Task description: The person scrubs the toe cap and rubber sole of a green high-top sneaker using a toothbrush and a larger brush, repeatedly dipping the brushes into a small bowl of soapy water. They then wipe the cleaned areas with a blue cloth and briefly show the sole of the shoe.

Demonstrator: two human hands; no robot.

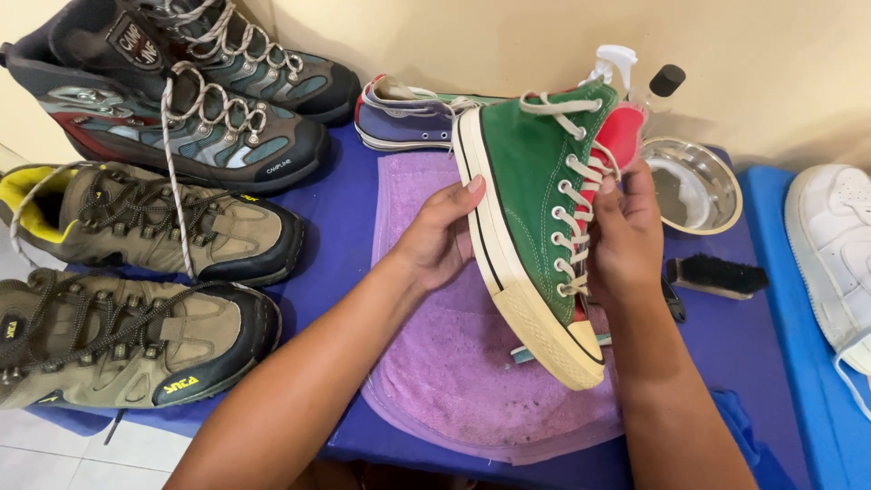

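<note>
I hold a green and red canvas high-top sneaker (pixel 531 195) with cream laces and a cream rubber toe, tilted on its side above a purple towel (pixel 454 363). My left hand (pixel 440 238) grips its sole side. My right hand (pixel 626 238) grips the laced red side. The toe points down toward me. A second sneaker of the same kind (pixel 408 113), purple-blue and red, lies behind on the blue table (pixel 340 204).
Two olive hiking shoes (pixel 172 222) (pixel 118 336) and two grey-teal boots (pixel 181 118) (pixel 263 54) sit at the left. A steel bowl (pixel 699 186), a black brush (pixel 717 275) and spray bottles (pixel 626 68) stand at the right. A white sneaker (pixel 839 254) lies far right.
</note>
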